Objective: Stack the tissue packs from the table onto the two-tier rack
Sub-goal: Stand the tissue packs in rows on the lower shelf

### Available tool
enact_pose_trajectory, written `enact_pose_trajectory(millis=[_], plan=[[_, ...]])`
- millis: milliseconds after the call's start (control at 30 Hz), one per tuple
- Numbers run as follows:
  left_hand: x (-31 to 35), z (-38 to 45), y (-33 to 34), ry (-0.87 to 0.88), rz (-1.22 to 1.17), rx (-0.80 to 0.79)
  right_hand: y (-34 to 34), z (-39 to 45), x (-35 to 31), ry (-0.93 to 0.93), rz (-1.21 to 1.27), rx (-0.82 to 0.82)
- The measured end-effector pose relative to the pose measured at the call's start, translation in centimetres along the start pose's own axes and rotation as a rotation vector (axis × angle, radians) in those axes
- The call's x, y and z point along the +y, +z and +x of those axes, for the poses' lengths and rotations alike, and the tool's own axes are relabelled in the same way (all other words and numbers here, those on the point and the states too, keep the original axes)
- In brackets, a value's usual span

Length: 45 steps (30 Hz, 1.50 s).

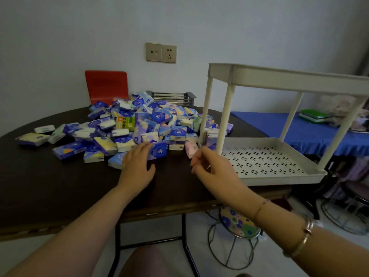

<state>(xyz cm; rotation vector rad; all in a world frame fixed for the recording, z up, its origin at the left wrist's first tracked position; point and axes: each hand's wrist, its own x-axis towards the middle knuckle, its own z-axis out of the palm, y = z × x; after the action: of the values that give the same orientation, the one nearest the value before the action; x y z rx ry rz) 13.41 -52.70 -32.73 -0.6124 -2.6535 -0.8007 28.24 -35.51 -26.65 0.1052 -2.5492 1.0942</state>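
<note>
A heap of several small blue, white and purple tissue packs [143, 122] covers the middle of the dark table [50, 186]. The cream two-tier rack [265, 162] stands at the table's right end, its perforated lower shelf bare. My left hand [137, 164] lies flat with straight fingers at the heap's near edge, its fingertips touching a dark blue pack [159, 151]. My right hand [211, 166] hovers with loosely curled fingers just in front of the rack's near left post, close to a pink pack [190, 149], holding nothing.
A red chair back [106, 85] and a metal wire rack [171, 98] stand behind the heap by the wall. A blue-covered surface [299, 128] lies beyond the rack. Wire-frame stools [235, 232] stand on the floor below the table's right end.
</note>
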Motion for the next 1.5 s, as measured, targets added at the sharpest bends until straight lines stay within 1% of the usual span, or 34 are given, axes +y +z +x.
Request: enact_pose_trajectory(millis=[100, 167, 233, 300, 367, 433, 500, 567, 633, 700, 767, 900, 933, 1033, 1133, 1200, 1267, 1333, 1367, 1433, 1467, 1500], plan=[[-0.3, 0.2, 0.0, 0.021, 0.028, 0.117, 2.2, 2.2, -0.1, -0.009, 0.001, -0.015], [-0.6, 0.4, 0.3, 0.018, 0.053, 0.125, 3.7, 4.1, 0.3, 0.002, -0.009, 0.001], [-1.0, 0.6, 0.6, 0.029, 0.013, 0.122, 5.1, 6.3, 0.8, 0.004, -0.048, 0.041], [-1.1, 0.8, 0.7, 0.036, -0.083, 0.154, 6.5, 8.6, 1.5, 0.009, -0.087, 0.091], [-0.9, 0.8, 0.4, -0.035, -0.238, 0.230, 7.9, 10.7, 2.2, 0.009, -0.094, 0.122], [-0.8, 0.7, 0.0, -0.184, -0.460, 0.305, 8.9, 12.4, 2.5, -0.004, -0.059, 0.105], [-1.0, 0.6, -0.5, -0.325, -0.763, 0.324, 9.6, 13.6, 2.5, -0.032, -0.051, 0.051], [-1.2, 0.5, -1.0, -0.413, -1.030, 0.311, 10.2, 14.5, 2.5, -0.057, -0.114, -0.005], [-1.4, 0.6, -1.4, -0.463, -1.144, 0.298, 10.6, 15.0, 2.5, -0.078, -0.221, -0.012], [-1.5, 0.6, -1.7, -0.470, -1.210, 0.279, 10.8, 15.2, 2.7, -0.098, -0.317, 0.018], [-1.6, 0.7, -1.9, -0.452, -1.272, 0.251, 10.4, 14.8, 2.7, -0.082, -0.292, 0.054], [-1.4, 0.7, -2.4, -0.452, -1.312, 0.186, 9.3, 13.4, 1.6, -0.105, -0.134, 0.277], [-1.2, 0.8, -2.5, -0.449, -1.316, 0.172, 9.1, 13.0, 1.0, -0.130, -0.093, 0.297], [-1.1, 0.8, -2.6, -0.442, -1.371, 0.147, 9.4, 11.6, -0.4, -0.223, -0.026, 0.196], [-1.4, 1.0, -2.4, -0.482, -1.437, 0.174, 10.1, 10.8, -0.3, -0.270, -0.019, 0.087], [-1.7, 1.0, -2.3, -0.485, -1.413, 0.182, 10.5, 10.5, 0.2, -0.271, 0.032, 0.005], [-2.0, 0.9, -2.1, -0.466, -1.336, 0.160, 10.6, 10.1, 0.8, -0.288, 0.077, -0.106], [-2.3, 0.7, -1.9, -0.465, -1.265, 0.153, 10.4, 9.8, 1.2, -0.259, 0.122, -0.145], [-2.5, 0.8, -1.8, -0.475, -1.247, 0.155, 10.2, 9.9, 1.3, -0.201, 0.149, -0.121], [-2.5, 0.8, -1.6, -0.491, -1.213, 0.153, 9.6, 10.7, 1.3, -0.063, 0.160, 0.023], [-2.4, 0.8, -1.5, -0.494, -1.193, 0.148, 9.3, 11.4, 1.4, -0.012, 0.104, 0.118], [-2.3, 0.8, -1.5, -0.494, -1.173, 0.145, 8.8, 12.1, 1.7, 0.038, -0.007, 0.188]])
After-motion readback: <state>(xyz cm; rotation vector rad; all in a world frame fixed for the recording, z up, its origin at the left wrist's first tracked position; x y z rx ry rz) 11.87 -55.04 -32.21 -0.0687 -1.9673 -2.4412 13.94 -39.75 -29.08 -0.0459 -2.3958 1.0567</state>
